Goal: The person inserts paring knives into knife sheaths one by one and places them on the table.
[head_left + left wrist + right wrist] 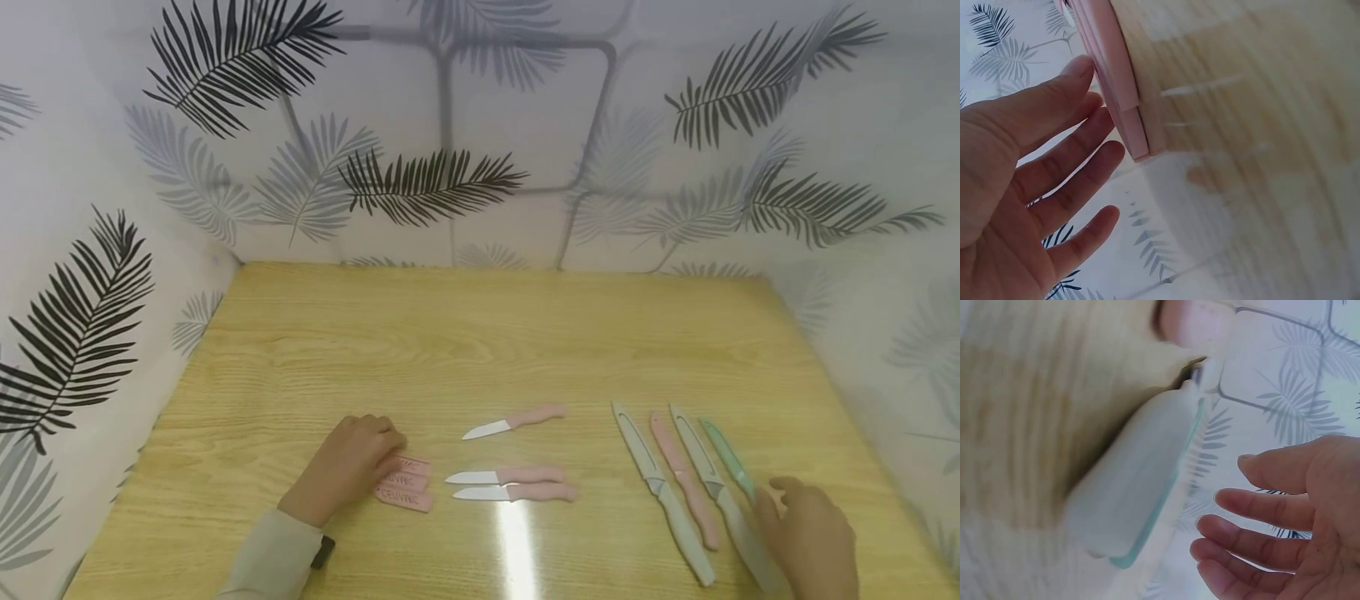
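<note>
Left hand [347, 460] at flat pink plastic sheaths [406, 481], right hand [813, 529] beside long pale-grey sheathed knife [733, 515], both loose-fingered, empty; a stray nudge could skew the sheaths.

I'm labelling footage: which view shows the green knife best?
The head view: the green knife shows down to the right hand. The right wrist shows only its edge behind a pale handle; the left wrist, none.
</note>
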{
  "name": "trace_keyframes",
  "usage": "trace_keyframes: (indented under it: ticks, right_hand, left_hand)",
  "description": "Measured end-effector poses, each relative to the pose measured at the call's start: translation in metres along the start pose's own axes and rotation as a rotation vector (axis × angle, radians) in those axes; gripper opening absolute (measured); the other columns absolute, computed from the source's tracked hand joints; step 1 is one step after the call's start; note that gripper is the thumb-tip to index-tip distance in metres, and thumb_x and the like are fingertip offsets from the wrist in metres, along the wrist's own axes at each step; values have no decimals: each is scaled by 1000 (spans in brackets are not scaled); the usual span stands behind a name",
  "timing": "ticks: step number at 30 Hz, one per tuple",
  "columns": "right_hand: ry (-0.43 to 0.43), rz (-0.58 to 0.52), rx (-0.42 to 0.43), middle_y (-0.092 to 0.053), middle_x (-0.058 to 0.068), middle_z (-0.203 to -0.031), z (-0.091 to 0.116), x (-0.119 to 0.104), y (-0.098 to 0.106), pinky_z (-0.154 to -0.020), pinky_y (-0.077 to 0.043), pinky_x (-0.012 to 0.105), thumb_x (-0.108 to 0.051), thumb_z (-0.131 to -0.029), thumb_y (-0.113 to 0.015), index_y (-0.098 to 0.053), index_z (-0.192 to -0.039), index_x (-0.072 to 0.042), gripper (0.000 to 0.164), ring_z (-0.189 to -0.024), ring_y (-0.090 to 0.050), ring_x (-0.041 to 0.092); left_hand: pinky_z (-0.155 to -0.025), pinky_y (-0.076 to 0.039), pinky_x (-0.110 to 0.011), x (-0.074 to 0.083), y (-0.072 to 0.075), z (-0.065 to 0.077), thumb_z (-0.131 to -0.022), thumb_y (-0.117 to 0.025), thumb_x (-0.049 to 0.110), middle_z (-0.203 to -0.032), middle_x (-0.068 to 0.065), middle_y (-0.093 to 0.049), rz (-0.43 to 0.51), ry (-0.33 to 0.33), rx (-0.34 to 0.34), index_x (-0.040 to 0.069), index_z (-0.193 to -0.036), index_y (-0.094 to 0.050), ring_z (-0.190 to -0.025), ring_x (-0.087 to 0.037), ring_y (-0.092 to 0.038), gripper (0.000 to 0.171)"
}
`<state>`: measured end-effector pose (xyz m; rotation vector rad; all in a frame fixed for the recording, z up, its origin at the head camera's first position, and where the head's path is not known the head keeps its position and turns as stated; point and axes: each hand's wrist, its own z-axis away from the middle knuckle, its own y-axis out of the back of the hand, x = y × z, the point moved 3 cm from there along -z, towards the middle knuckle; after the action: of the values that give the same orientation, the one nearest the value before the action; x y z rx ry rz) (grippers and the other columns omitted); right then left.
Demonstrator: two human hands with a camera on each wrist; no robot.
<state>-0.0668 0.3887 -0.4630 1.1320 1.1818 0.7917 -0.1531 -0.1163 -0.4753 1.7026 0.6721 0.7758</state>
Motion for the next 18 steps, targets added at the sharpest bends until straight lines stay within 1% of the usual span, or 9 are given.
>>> trace_keyframes:
  ticks: [2, 7, 11, 14, 18]
  right_hand:
    - [14, -6, 41, -62, 37, -92, 1, -4, 2, -60, -52, 55, -15, -92, -56, -58, -107, 16, 35, -78, -61, 51]
    - [25, -35, 59, -63, 36, -95, 2, -17, 5, -69, -48, 61, -17, -94, -56, -59, -108, 15, 35, -86, -59, 53]
    - [42, -46, 28, -62, 37, -99, 2, -32, 6, -71, -50, 63, -16, -94, -56, -59, -110, 14, 35, -91, -58, 55]
    - [52, -68, -19, -59, 38, -105, -1, -46, 7, -75, -49, 64, -18, -95, -54, -58, -113, 13, 36, -96, -56, 56]
    - [105, -94, 11, -59, 37, -107, -3, -67, 7, -76, -49, 63, -18, -95, -56, -60, -112, 11, 34, -96, -56, 55]
  left_hand:
    - [-73, -51, -35, -1, 0, 0, -78, -78, 21, -90, -2, -66, 2, 2, -5, 10, -93, -72, -80, -18, -62, 20]
    - [-76, -51, -37, -1, 1, -1, -81, -75, 23, -90, -1, -66, 0, 4, 5, 11, -92, -71, -82, -18, -61, 16]
    - [-71, -51, -34, -1, 1, -2, -79, -77, 19, -89, -1, -65, 8, 24, 2, 10, -91, -71, -80, -18, -62, 16]
    - [-67, -51, -32, -2, 1, -2, -77, -79, 16, -88, 0, -65, 23, 47, -9, 9, -91, -71, -78, -17, -62, 17]
    - [-68, -51, -33, -3, 0, -2, -77, -79, 16, -87, 0, -64, 26, 40, -25, 9, -88, -70, -77, -16, -61, 16]
